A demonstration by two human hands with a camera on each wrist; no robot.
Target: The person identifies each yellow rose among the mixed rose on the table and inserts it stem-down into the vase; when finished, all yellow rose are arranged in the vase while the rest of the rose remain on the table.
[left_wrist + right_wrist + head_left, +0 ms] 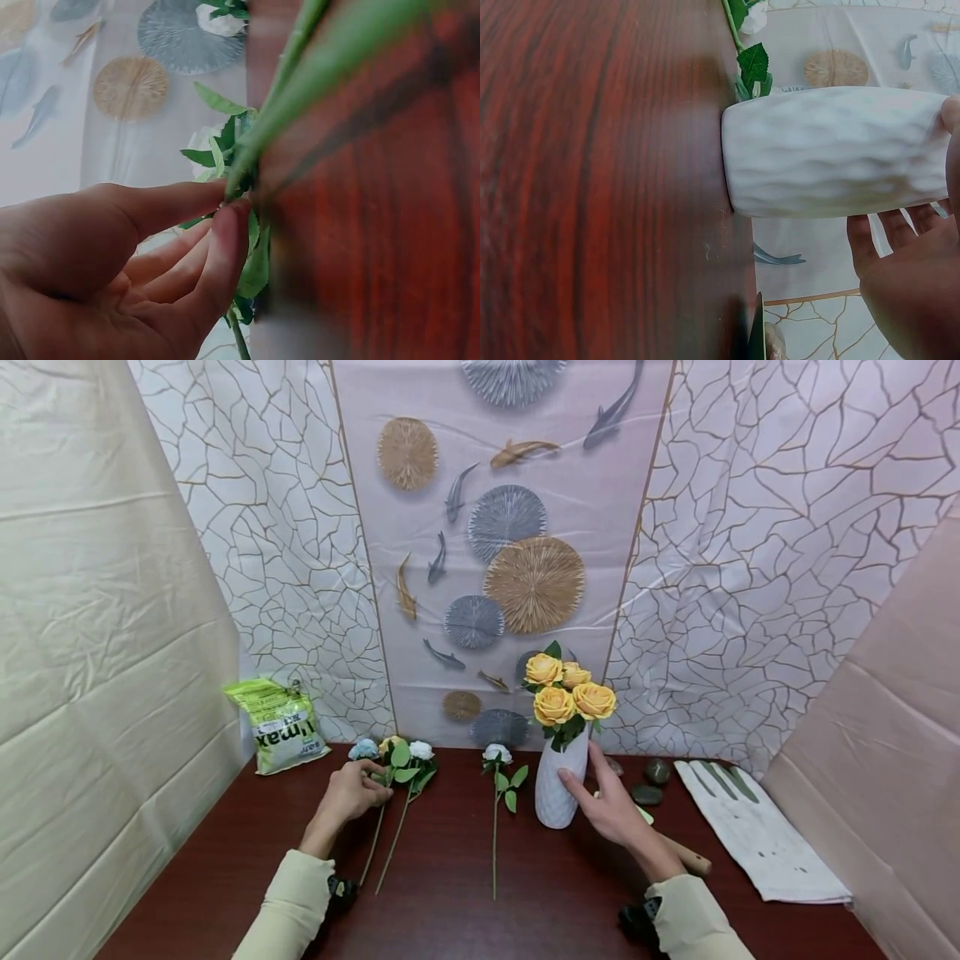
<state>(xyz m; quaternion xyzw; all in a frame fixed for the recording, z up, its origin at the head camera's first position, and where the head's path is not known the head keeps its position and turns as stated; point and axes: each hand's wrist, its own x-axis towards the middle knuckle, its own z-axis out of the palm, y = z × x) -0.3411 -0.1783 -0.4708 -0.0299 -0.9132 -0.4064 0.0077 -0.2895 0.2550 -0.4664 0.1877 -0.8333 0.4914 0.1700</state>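
Note:
My left hand (352, 792) is at a group of artificial flowers on the left: a blue one (363, 749), a yellow rose (391, 744) and a white one (421, 750). Thumb and index finger pinch a green stem (259, 135) in the left wrist view; which bloom it belongs to is hidden. With thumb and fingers around its side, my right hand (613, 806) holds a white textured vase (557, 789). The vase stands on the table with several yellow roses (555, 704) in it. Between the hands lies a single white flower (497, 755) with a long stem.
A green and white bag (281, 727) leans at the back left. Dark stones (657, 771) lie right of the vase. A wooden handle (690, 857) shows beyond the right forearm. Farther right is a white cloth (772, 839) with dark green prongs or stripes at its top.

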